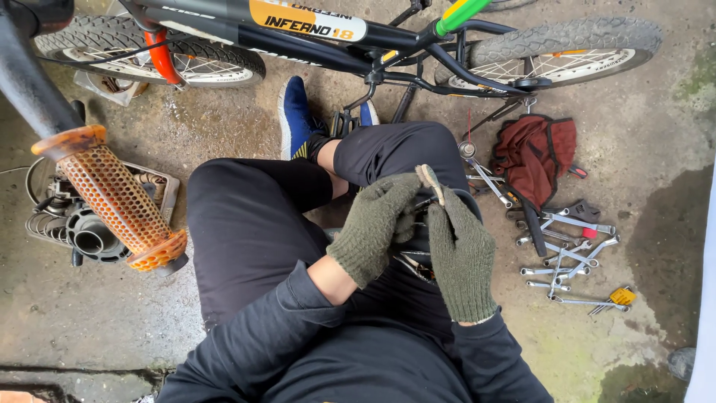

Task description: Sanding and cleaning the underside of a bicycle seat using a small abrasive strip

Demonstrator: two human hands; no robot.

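Observation:
Both my hands wear olive knitted gloves and meet over my lap, above my black trousers. My left hand closes around a small dark metal part from the left. My right hand pinches a thin brownish worn stick-like piece that points up between the two hands. Exactly what the small part is stays hidden by the gloves. I sit on the concrete floor with my knees bent and a blue shoe in front.
A small black bicycle lies across the top with two wheels. An orange perforated handlebar grip juts in at left. Several spanners and a dark red cloth bag lie at right. Metal parts sit at left.

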